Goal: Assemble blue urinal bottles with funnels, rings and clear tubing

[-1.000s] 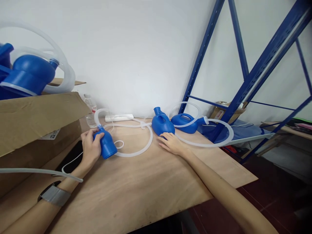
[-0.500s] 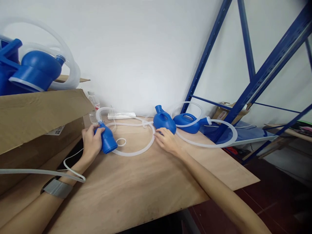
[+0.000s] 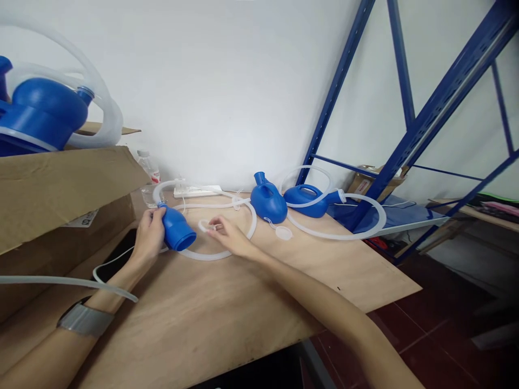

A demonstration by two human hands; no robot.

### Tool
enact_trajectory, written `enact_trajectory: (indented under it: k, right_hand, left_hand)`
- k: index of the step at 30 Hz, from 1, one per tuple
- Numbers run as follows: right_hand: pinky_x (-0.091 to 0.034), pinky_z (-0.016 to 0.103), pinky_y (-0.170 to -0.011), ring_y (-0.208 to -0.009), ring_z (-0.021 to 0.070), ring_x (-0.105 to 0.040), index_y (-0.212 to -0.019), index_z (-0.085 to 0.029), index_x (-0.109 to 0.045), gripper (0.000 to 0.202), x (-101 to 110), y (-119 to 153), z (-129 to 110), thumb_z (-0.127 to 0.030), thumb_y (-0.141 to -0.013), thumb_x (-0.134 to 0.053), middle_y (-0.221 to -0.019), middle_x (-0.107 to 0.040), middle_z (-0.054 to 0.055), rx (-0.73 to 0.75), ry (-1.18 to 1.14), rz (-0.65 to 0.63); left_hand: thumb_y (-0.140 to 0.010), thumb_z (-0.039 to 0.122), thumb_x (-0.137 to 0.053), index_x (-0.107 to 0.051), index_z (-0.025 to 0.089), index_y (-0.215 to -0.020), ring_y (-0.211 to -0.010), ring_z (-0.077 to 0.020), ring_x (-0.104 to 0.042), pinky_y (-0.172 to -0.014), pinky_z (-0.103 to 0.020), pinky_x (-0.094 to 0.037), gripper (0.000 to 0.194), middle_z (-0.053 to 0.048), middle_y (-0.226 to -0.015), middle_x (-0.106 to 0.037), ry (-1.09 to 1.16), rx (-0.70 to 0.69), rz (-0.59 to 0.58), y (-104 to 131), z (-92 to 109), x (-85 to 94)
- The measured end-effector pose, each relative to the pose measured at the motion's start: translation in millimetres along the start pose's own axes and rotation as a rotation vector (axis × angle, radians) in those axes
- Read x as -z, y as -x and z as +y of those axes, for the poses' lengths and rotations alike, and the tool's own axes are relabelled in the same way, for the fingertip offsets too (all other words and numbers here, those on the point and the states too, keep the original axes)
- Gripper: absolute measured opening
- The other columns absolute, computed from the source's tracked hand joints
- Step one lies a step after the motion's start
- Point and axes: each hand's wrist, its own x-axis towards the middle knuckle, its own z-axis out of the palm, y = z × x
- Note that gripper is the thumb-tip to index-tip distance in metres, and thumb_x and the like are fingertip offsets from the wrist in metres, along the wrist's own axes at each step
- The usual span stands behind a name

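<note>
My left hand (image 3: 150, 232) is wrapped round a blue plastic funnel-shaped piece (image 3: 175, 227), tilted with its wide mouth toward the lower right. A translucent hose (image 3: 162, 186) is joined to its narrow end and curls over the table. My right hand (image 3: 224, 233) pinches a small white ring (image 3: 203, 226) just right of the blue piece. Farther right stands a blue handled bottle (image 3: 268, 201), with a clear strapped cap (image 3: 283, 233) lying in front. Behind it, a second blue bottle (image 3: 310, 201) lies on its side with a hose (image 3: 381, 216) at its neck.
At the left, a cardboard box (image 3: 68, 194) holds more blue pieces (image 3: 48, 113) and coiled hose. Against the wall are a clear plastic bottle (image 3: 149, 167) and a white power strip (image 3: 197, 191). Blue metal shelving (image 3: 336, 92) rises beyond the wooden table (image 3: 243, 319).
My right hand has moved left from the blue handled bottle to the white ring and grasped it. The clear cap is now uncovered. My left hand still holds the funnel-shaped piece.
</note>
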Motion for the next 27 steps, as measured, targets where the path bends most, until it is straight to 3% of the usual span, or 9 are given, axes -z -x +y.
enact_trajectory:
  k: [3,6,8,11,14,18,23,27]
  right_hand:
    - [-0.055,0.038,-0.107,-0.127,0.0204,-0.064,-0.154,-0.022,-0.037,0.058,19,26,-3,-0.042,-0.104,-0.059,-0.148,-0.054,0.016,0.100,-0.131,0.018]
    - [-0.047,0.046,-0.118,-0.141,0.0248,-0.053,-0.165,-0.026,-0.026,0.070,26,48,-4,-0.041,-0.105,-0.058,-0.154,-0.048,0.016,0.281,0.100,0.039]
    - [-0.046,0.048,-0.120,-0.142,0.0276,-0.050,-0.167,-0.026,-0.023,0.072,25,55,-4,-0.040,-0.105,-0.057,-0.153,-0.049,0.017,0.369,0.296,0.082]
    - [-0.052,0.046,-0.115,-0.137,0.0293,-0.055,-0.167,-0.023,-0.028,0.074,21,57,-6,-0.043,-0.103,-0.060,-0.147,-0.054,0.018,0.451,0.466,0.137]
    - [-0.055,0.044,-0.112,-0.132,0.0270,-0.060,-0.164,-0.026,-0.037,0.064,18,56,-12,-0.041,-0.105,-0.057,-0.142,-0.058,0.015,0.491,0.495,0.152]
    - [-0.052,0.043,-0.116,-0.137,0.0246,-0.057,-0.162,-0.028,-0.040,0.055,15,55,-18,-0.032,-0.109,-0.049,-0.145,-0.057,0.014,0.487,0.385,0.195]
    - [-0.052,0.044,-0.117,-0.137,0.0231,-0.057,-0.164,-0.030,-0.035,0.058,14,57,-16,-0.036,-0.108,-0.051,-0.148,-0.054,0.012,0.437,0.208,0.228]
    - [-0.049,0.044,-0.120,-0.137,0.0232,-0.056,-0.161,-0.034,-0.042,0.059,14,57,-18,-0.041,-0.105,-0.058,-0.149,-0.055,0.009,0.396,0.151,0.183]
  left_hand:
    - [-0.089,0.062,-0.057,-0.048,0.025,-0.110,-0.089,-0.0292,-0.064,-0.071,-0.042,-0.057,0.043,-0.007,-0.094,-0.061,0.102,0.223,-0.011,9,11,-12.6]
    - [-0.091,0.062,-0.058,-0.040,0.028,-0.123,-0.090,-0.0282,-0.065,-0.060,-0.039,-0.057,0.050,-0.011,-0.112,-0.059,0.238,0.329,-0.136,29,31,-24.0]
    - [-0.094,0.065,-0.053,-0.039,0.030,-0.127,-0.092,-0.0273,-0.067,-0.057,-0.036,-0.056,0.050,-0.012,-0.122,-0.057,0.283,0.327,-0.224,41,40,-28.3]
    - [-0.097,0.070,-0.046,-0.041,0.033,-0.131,-0.097,-0.0265,-0.068,-0.055,-0.032,-0.057,0.051,-0.013,-0.131,-0.057,0.306,0.258,-0.293,53,43,-30.3]
    - [-0.096,0.071,-0.047,-0.042,0.034,-0.134,-0.100,-0.0255,-0.069,-0.056,-0.031,-0.060,0.054,-0.014,-0.141,-0.051,0.308,0.198,-0.321,57,38,-30.7]
    - [-0.096,0.068,-0.051,-0.044,0.034,-0.140,-0.092,-0.0225,-0.069,-0.058,-0.032,-0.062,0.056,-0.013,-0.137,-0.053,0.382,0.269,-0.373,60,36,-32.9]
    - [-0.094,0.063,-0.059,-0.051,0.036,-0.141,-0.092,-0.0197,-0.070,-0.056,-0.027,-0.060,0.055,-0.008,-0.137,-0.057,0.455,0.288,-0.419,66,41,-32.5]
    - [-0.090,0.067,-0.058,-0.044,0.033,-0.154,-0.102,-0.0258,-0.072,-0.065,-0.033,-0.063,0.073,-0.011,-0.145,-0.060,0.500,0.271,-0.505,70,37,-31.0]
